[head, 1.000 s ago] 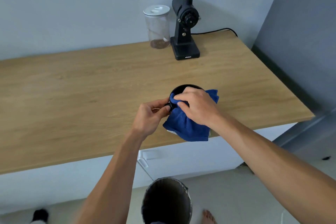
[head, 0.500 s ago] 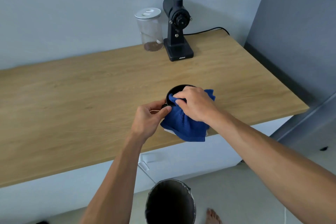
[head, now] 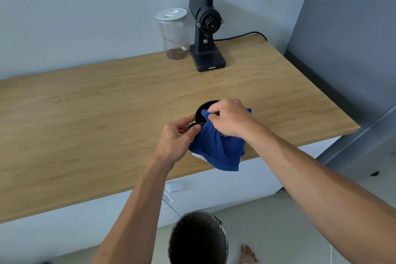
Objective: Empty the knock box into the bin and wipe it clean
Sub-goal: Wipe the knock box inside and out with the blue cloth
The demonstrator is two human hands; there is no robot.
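Note:
The black round knock box (head: 201, 112) stands on the wooden counter (head: 90, 118) near its front edge. My left hand (head: 176, 137) grips its left wall. My right hand (head: 229, 118) holds a blue cloth (head: 216, 149) bunched at the box's rim, fingers pressing cloth into the opening. The cloth drapes over the box's near side and hangs past the counter's edge. Most of the box is hidden by cloth and hands. The bin (head: 198, 238), lined in black, stands on the floor below.
A black coffee grinder (head: 206, 28) and a clear lidded jar (head: 174, 34) stand at the back of the counter by the wall. A grey tall panel (head: 351, 38) rises to the right. White cabinets (head: 214, 188) sit under the counter. A bare foot (head: 248, 254) is beside the bin.
The view has shifted a little. My right hand has worked the cloth round the box's rim; the left hand keeps its hold on the box.

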